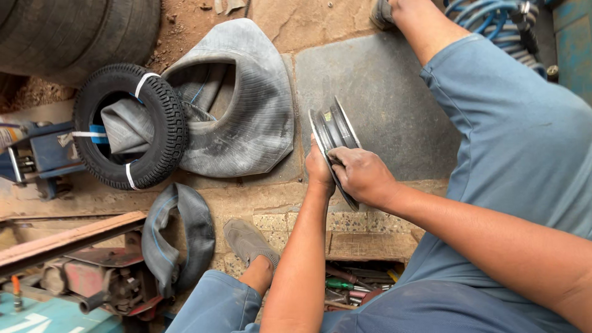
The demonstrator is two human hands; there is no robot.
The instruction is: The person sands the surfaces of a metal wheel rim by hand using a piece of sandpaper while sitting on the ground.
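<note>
1. Grey metal wheel rim [333,139], small and stood on edge, was gripped between two bare hands above a worn concrete floor [382,92] in the head view.
2. Left hand [319,169] was closed on the rim's near flange from the left, thumb against the metal; right hand [364,176] was clasped over the lower edge, fingers curled into the rim's well.
3. Left of the rim, just beside it, lay a large grey inner tube [253,105], folded flat; a small black knobbly tyre [132,126] with white bands rested against the tube's left side.
4. Nearer the person, a second dark inner tube [182,234] lay draped over a rusty machine [105,277], close to a grey shoe [246,240] on the person's foot.
5. Hand tools [348,287], among them a green-handled one, sat in a low tray under the forearms.
6. Coiled blue air hose [493,21] showed at the top right, well apart from the rim.
</note>
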